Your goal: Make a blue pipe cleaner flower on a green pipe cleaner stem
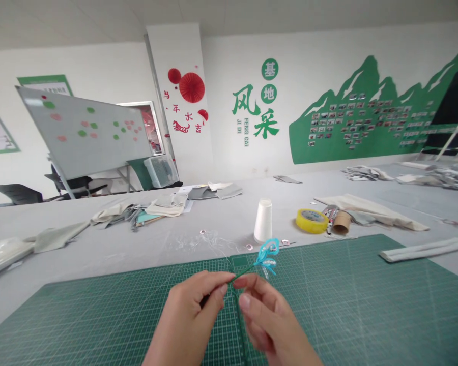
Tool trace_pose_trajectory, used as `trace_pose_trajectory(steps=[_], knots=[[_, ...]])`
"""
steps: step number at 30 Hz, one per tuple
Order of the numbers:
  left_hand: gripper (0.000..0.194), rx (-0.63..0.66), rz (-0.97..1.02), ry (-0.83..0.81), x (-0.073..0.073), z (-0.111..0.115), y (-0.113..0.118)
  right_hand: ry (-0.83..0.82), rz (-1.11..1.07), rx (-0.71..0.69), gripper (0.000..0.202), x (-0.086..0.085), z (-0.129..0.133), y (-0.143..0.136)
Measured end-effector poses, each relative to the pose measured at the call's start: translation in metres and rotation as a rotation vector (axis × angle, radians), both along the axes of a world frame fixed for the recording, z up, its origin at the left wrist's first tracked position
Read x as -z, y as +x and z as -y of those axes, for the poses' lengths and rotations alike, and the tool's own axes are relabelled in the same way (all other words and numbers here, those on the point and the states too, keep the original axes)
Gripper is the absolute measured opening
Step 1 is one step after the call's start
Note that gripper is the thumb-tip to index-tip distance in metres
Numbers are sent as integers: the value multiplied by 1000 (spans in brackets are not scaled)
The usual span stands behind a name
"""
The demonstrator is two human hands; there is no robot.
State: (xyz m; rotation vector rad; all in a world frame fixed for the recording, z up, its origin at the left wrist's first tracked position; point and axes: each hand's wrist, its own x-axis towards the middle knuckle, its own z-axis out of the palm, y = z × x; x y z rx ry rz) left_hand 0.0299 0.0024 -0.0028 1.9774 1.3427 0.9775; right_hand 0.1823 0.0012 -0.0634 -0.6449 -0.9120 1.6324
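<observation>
A small flower (267,252) made of light blue looped wire sits on a thin dark green stem that slants down toward my hands. My left hand (193,317) pinches the lower end of the stem between thumb and fingertips. Just right of it, my right hand (267,319) has its fingers curled at the same stem, touching it just below the flower. Both hands hover above a green cutting mat (366,305) with a white grid.
Beyond the mat stand an upturned white paper cup (263,220), a yellow tape roll (312,220) and a cardboard tube (341,222). Fabric pieces (164,206) lie across the grey table (99,244). A folded strip (423,250) lies right. A whiteboard (84,134) stands behind.
</observation>
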Motion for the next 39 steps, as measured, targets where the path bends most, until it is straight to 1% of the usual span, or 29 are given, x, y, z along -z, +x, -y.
trace_pose_trajectory(steps=[3, 6, 7, 9, 12, 14, 19, 24, 27, 31, 35, 39], knots=[[24, -52, 45, -39, 11, 4, 3, -64, 113, 67, 39, -1, 5, 7], [20, -120, 191, -115, 28, 10, 4, -5, 236, 53, 45, 9, 8, 8], [17, -115, 258, -150, 34, 12, 3, 25, 271, 33, 46, 14, 9, 8], [12, -62, 404, -247, 45, 14, 3, 74, 332, -1, 48, 25, 9, 7], [26, 37, 551, -466, 55, 13, 4, 126, 405, -13, 50, 35, 7, 9], [34, 90, 587, -542, 57, 10, 5, 138, 431, 13, 50, 35, 5, 11], [39, 157, 650, -612, 52, 5, 4, 192, 479, 103, 46, 27, 2, 18], [44, 220, 708, -724, 51, 8, 1, 228, 512, 118, 45, 27, 3, 18], [43, 270, 774, -779, 53, 10, 1, 219, 505, 100, 45, 29, 4, 17], [37, 346, 846, -816, 57, 10, 3, 189, 468, 51, 41, 30, 5, 19], [35, 413, 878, -819, 67, 6, 2, 161, 448, -7, 35, 26, 6, 19], [37, 472, 891, -839, 78, 1, 1, 162, 416, -52, 25, 19, 6, 18]])
